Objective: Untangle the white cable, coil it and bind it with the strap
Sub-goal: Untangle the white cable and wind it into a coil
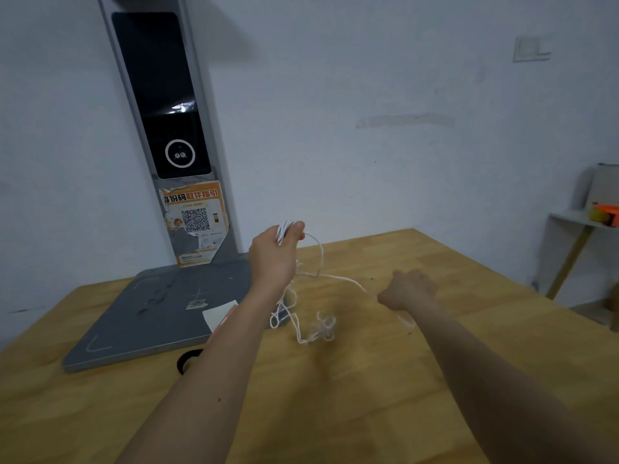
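Two bare arms reach over a wooden table (418, 380); the left hand (273, 251), raised above the tabletop, grips a small bundle of coiled turns of the white cable (310, 309) between thumb and curled fingers, the loops showing at the top of the fist; from there the thin cable drops in a slack arc and runs across to the right hand (407, 289), whose fingers are curled with the strand passing at the knuckles, though whether it actually pinches the cable cannot be told; the rest of the cable lies in a loose, knotted tangle on the table between and below the two hands. A black strap (187, 360) rests on the table, partly hidden behind the left forearm, just beside the grey base of a scanner stand (147, 316), whose upright column carries an orange QR-code sticker (194, 216). At far right a small shelf (569, 217) holds an orange object (606, 212).
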